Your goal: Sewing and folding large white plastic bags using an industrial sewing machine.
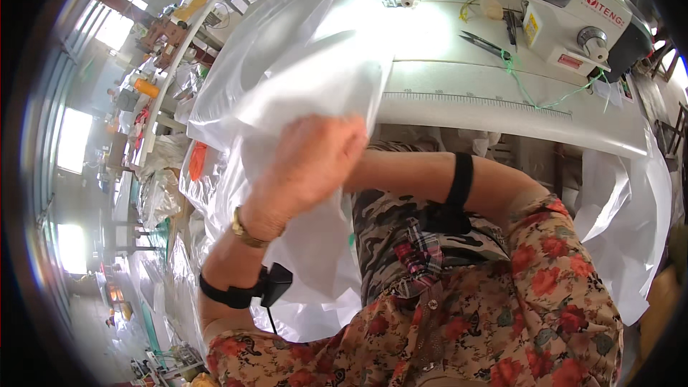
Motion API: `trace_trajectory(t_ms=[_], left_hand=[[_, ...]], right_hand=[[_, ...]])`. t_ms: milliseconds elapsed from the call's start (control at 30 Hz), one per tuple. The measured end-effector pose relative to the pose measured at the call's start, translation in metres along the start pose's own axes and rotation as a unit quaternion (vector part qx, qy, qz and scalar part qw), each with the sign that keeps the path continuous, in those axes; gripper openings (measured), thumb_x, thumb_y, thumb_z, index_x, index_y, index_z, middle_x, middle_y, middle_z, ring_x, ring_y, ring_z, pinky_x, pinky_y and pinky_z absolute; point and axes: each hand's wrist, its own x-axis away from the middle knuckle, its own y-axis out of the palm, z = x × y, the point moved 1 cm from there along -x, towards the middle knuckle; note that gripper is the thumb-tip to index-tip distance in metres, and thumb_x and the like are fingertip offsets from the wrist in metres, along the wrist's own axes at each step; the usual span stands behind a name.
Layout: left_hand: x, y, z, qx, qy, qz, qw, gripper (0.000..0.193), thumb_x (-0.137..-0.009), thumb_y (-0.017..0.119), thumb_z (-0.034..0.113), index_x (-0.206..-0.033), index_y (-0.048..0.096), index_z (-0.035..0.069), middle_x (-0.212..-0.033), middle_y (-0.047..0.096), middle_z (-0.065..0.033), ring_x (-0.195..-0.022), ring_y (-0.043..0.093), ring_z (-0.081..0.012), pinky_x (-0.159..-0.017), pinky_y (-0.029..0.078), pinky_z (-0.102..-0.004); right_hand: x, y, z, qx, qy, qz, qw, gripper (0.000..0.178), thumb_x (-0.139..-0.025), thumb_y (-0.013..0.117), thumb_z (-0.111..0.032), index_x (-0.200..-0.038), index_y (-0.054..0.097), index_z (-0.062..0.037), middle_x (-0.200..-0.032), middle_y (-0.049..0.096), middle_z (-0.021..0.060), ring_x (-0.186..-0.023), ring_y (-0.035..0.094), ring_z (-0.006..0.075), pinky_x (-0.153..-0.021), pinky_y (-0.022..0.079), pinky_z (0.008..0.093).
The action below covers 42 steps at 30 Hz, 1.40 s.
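A large white, thin, slightly see-through sheet [287,50] spreads over the left part of the sewing table and hangs down to my lap. My left hand [315,154], a little blurred, is closed at the sheet's right edge, with its fingers curled over the material. My right forearm [408,172] reaches across my body to the same spot. The right hand itself is hidden behind the left, so its fingers do not show. Ahead of the hands stands a white sewing machine [559,0], its lamp lighting the sheet.
Tweezers [485,44], a dark small tool [511,27] and loose green thread [527,89] lie on the table [430,111], which has a ruler scale along its front. More white sheeting [623,222] hangs at the right. Another workbench [172,72] stands at the left.
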Motion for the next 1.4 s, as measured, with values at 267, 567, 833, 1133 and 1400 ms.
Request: trace_trajectory(t_ms=[267, 567, 833, 1133, 1400], left_hand=[[0.047, 0.126, -0.019, 0.263, -0.166, 0.153, 0.938, 0.012, -0.090, 0.064, 0.014, -0.089, 0.064, 0.003, -0.060, 0.057, -0.0041, -0.050, 0.052, -0.0140, -0.049, 0.037, -0.0279], [0.061, 0.146, -0.020, 0.674, -0.345, 0.152, 0.635, 0.012, -0.088, 0.068, 0.014, -0.086, 0.066, 0.003, -0.057, 0.045, 0.0083, -0.046, 0.033, -0.0026, -0.043, 0.024, -0.0205], [0.063, 0.139, -0.007, 0.696, -0.332, 0.140, 0.621, 0.016, -0.091, 0.065, 0.016, -0.089, 0.066, 0.001, -0.057, 0.045, 0.0082, -0.048, 0.038, -0.0025, -0.044, 0.026, -0.0203], [0.055, 0.125, 0.025, 0.081, -0.158, 0.296, 0.939, 0.042, -0.085, 0.065, 0.005, -0.125, 0.054, 0.001, -0.087, 0.067, -0.0183, -0.078, 0.065, -0.0367, -0.067, 0.051, -0.0392], [0.061, 0.098, 0.017, 0.200, -0.141, 0.282, 0.928, 0.034, -0.087, 0.057, -0.001, -0.121, 0.059, 0.001, -0.082, 0.062, -0.0160, -0.070, 0.062, -0.0344, -0.063, 0.048, -0.0380]], right_hand=[[0.090, -0.068, -0.004, 0.340, 0.058, -0.182, 0.921, 0.018, -0.084, 0.058, -0.019, -0.089, 0.064, -0.0022, -0.089, 0.064, 0.0176, -0.087, 0.063, 0.0327, -0.076, 0.049, 0.0422], [0.097, -0.112, -0.026, 0.435, -0.248, 0.050, 0.864, 0.020, -0.075, 0.072, -0.017, -0.091, 0.064, -0.0104, -0.099, 0.059, 0.0011, -0.096, 0.057, 0.0213, -0.095, 0.043, 0.0380], [0.090, -0.106, -0.014, 0.436, -0.278, -0.011, 0.856, 0.011, -0.077, 0.065, -0.017, -0.087, 0.062, -0.0126, -0.094, 0.058, 0.0019, -0.097, 0.054, 0.0211, -0.089, 0.042, 0.0362], [0.089, -0.096, -0.020, 0.498, -0.252, -0.022, 0.829, 0.012, -0.079, 0.058, -0.016, -0.089, 0.058, -0.0087, -0.091, 0.055, 0.0040, -0.093, 0.053, 0.0213, -0.083, 0.042, 0.0354], [0.078, -0.127, -0.039, 0.385, -0.208, 0.075, 0.896, 0.014, -0.082, 0.066, -0.012, -0.095, 0.062, -0.0062, -0.088, 0.059, 0.0069, -0.087, 0.058, 0.0279, -0.080, 0.046, 0.0406]])
